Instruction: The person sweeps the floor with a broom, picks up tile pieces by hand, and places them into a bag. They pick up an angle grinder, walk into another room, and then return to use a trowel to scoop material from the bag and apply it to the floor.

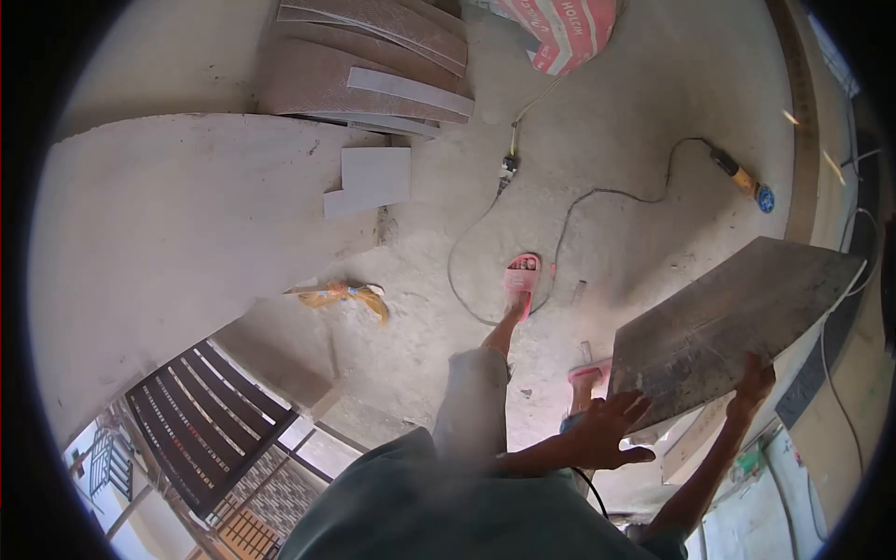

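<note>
A dark grey stone-like slab [733, 322], worn and scuffed on its face, stands tilted at the right side of the head view. Near its lower left edge is my left hand [605, 431], with thumb and fingers spread apart; the fingertips reach the slab's edge, though firm contact is hard to judge. My right hand [749, 387] is at the slab's lower right edge, with fingers closed against it. Part of that grip is hidden.
An angle grinder [739, 175] with a blue disc lies on the concrete floor, its cord looping past my pink sandal [523, 273] to a plug connection [507, 169]. Large pale panels [187, 215], stacked brown tiles [373, 56], a red-and-white sack [571, 33] and a yellow plastic bag [369, 301] lie around.
</note>
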Available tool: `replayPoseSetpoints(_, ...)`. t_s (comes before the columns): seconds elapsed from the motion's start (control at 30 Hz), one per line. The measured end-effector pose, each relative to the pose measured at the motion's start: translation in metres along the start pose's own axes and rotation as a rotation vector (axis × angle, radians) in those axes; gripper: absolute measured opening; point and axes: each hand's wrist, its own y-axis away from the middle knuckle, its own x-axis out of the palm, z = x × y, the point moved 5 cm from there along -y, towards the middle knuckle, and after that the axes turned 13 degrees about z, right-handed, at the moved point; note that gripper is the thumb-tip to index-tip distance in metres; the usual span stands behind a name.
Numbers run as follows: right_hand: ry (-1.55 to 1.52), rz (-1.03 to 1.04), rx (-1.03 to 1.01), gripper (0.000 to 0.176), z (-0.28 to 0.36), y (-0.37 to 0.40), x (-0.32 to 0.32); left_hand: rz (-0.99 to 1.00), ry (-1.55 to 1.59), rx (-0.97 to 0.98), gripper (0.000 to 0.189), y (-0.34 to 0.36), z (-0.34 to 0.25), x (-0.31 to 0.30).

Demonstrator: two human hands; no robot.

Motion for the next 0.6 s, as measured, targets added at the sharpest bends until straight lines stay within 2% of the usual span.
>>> replayPoseSetpoints(0.03,0.032,0.021,-0.006,0.055,0.029,0.021,0.018,-0.053,-0.001,0.030,0.086,0.014,-0.013,-0.020)
replayPoseSetpoints(0.07,0.081,0.119,0.078,0.055,0.058,0.043,0.039,-0.100,0.003,0.058,0.086,0.032,-0.025,-0.036)
replayPoseSetpoints(0.1,0.262,0.143,0.134,0.058,0.098,0.070,0.062,-0.112,-0.024,-0.018,0.087,0.047,-0.029,-0.048)
replayPoseSetpoints(0.13,0.115,0.154,-0.051,0.062,0.076,0.077,0.071,-0.131,-0.056,-0.098,0.088,0.063,-0.032,-0.062)
replayPoseSetpoints(0.17,-0.018,0.222,-0.048,0.065,0.111,0.102,0.094,-0.239,-0.102,-0.126,0.086,0.080,-0.023,-0.067)
replayPoseSetpoints(0.2,0.019,0.325,0.034,0.066,0.142,0.124,0.116,-0.300,-0.163,-0.227,0.079,0.099,-0.024,-0.079)
replayPoseSetpoints(0.27,0.044,0.435,-0.101,0.059,0.170,0.150,0.159,-0.315,-0.111,-0.307,0.068,0.129,-0.001,-0.063)
replayPoseSetpoints(0.33,0.050,0.541,-0.243,0.053,0.193,0.172,0.202,-0.517,-0.195,-0.389,0.054,0.165,0.009,-0.067)
replayPoseSetpoints(0.43,0.043,0.700,-0.285,0.048,0.216,0.197,0.267,-0.754,-0.448,-0.360,0.035,0.219,-0.007,-0.108)
replayPoseSetpoints(0.47,0.052,0.746,-0.268,0.048,0.224,0.205,0.289,-0.742,-0.427,-0.377,0.031,0.235,0.020,-0.105)
replayPoseSetpoints(0.5,0.074,0.778,-0.252,0.047,0.228,0.209,0.311,-0.685,-0.504,-0.435,0.040,0.244,0.018,-0.122)
replayPoseSetpoints(0.53,0.127,0.810,-0.237,0.045,0.228,0.213,0.338,-0.824,-0.612,-0.293,0.035,0.259,0.027,-0.133)
replayPoseSetpoints(0.57,0.102,0.795,-0.411,0.047,0.233,0.220,0.363,-0.817,-0.561,-0.361,0.032,0.270,0.056,-0.144)
replayPoseSetpoints(0.6,0.025,0.819,-0.421,0.049,0.242,0.224,0.390,-0.838,-0.593,-0.403,0.030,0.279,0.075,-0.160)
